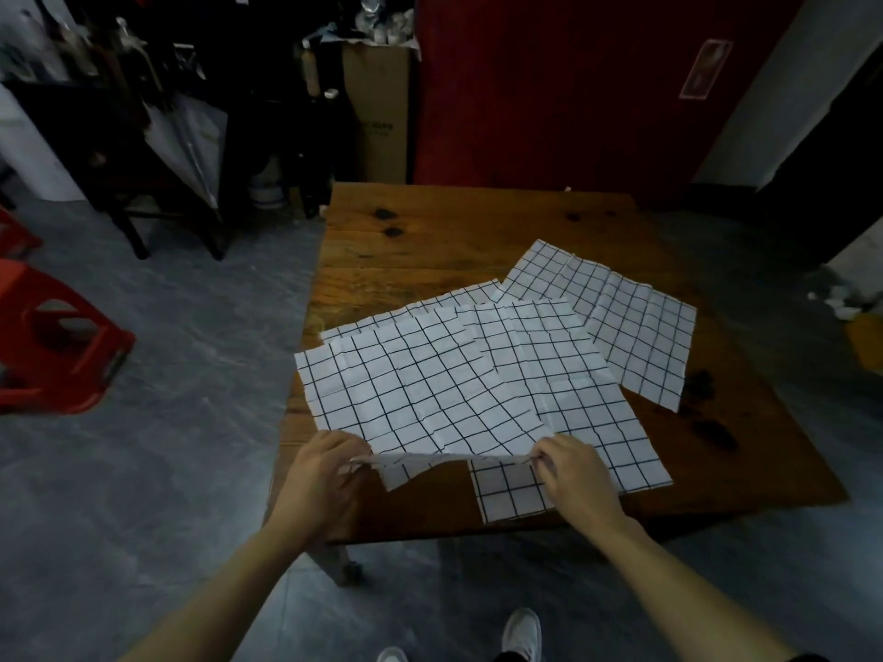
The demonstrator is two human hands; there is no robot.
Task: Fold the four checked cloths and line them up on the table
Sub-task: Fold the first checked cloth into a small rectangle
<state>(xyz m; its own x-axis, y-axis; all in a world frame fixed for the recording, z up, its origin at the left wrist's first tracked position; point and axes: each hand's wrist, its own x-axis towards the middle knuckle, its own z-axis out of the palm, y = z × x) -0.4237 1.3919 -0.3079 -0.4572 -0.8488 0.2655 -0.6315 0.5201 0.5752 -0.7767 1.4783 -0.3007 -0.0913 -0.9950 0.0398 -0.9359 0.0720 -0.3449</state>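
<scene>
Top cloth (430,394) on pile at near-left of surface (430,222). Left hand (325,470) and right hand (573,475) each pinch a near corner; held edge runs left-right, fold goes away from body.

The far half of the desk (454,222) lies bare — open room for a hand. Overlapping cloths (478,375) cover the near and right parts. Left of the desk, open floor (191,422), then a red stool (57,336) — well apart.
</scene>
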